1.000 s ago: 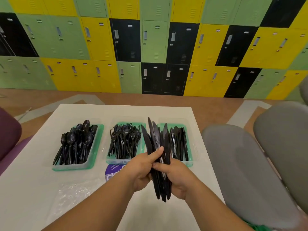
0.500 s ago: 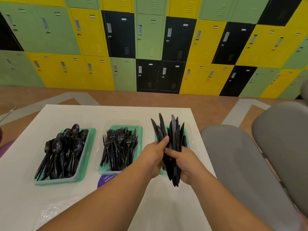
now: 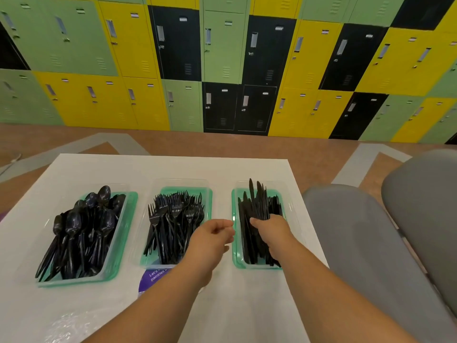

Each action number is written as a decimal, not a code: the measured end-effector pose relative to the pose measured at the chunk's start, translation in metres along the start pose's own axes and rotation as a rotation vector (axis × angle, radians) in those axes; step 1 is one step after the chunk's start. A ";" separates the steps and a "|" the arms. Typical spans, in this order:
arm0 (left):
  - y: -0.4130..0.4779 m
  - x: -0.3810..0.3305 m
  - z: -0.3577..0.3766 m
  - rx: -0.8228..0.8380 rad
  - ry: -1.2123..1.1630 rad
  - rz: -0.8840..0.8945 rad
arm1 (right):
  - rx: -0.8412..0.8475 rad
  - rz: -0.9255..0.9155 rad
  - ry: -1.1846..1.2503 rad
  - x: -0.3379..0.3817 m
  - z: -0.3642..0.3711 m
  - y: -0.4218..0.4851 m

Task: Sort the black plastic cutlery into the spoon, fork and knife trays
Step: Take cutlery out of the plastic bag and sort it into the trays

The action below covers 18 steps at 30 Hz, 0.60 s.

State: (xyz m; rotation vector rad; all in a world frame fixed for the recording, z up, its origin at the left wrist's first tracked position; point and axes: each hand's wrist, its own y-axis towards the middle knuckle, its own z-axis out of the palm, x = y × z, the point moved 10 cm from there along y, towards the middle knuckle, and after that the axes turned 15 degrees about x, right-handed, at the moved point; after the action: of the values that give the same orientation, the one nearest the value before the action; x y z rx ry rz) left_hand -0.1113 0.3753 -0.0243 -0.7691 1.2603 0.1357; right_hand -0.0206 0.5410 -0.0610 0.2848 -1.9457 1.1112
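three green trays sit in a row on the white counter (image 3: 173, 167), each inside a clear plastic shell. the spoon tray (image 3: 129, 219) is on the left with the spoons (image 3: 81, 231) heaped in it, bowls pointing away from the person. the fork tray (image 3: 209, 196) is in the middle, full of forks (image 3: 173, 219) with tines pointing away. the knife tray (image 3: 235, 258) is on the right, near the counter's right edge

the right hand (image 3: 269, 231) is down in the knife tray, its fingers wrapped round a bundle of black knives (image 3: 257, 206). the blades fan out past the knuckles toward the far end of the tray and the handles run back under the palm. more knives lie in the tray beside the bundle

the left hand (image 3: 212, 241) hangs over the gap between the fork tray and the knife tray, fingers loosely curled and holding nothing. the two hands are just beside each other and not touching

a purple label (image 3: 153, 278) shows from under the near end of the fork tray, and crinkled clear plastic (image 3: 66, 323) lies on the near left of the counter. two grey chair backs (image 3: 358, 243) stand to the right, with green, yellow and black lockers (image 3: 222, 58) along the far wall
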 end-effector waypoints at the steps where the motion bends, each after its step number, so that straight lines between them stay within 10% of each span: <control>1: -0.001 -0.001 -0.002 -0.013 0.125 0.029 | -0.010 -0.002 -0.020 -0.002 0.001 0.003; 7: 0.000 0.005 0.022 0.085 0.695 0.071 | -0.079 -0.098 -0.114 0.013 -0.015 0.001; 18: 0.006 0.005 0.032 0.113 0.825 0.051 | -0.096 -0.087 -0.293 0.013 -0.019 -0.005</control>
State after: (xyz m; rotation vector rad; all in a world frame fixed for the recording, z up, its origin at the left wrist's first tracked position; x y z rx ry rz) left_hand -0.0868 0.3964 -0.0283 -0.7144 2.0470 -0.2386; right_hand -0.0147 0.5558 -0.0435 0.4990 -2.2138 0.9575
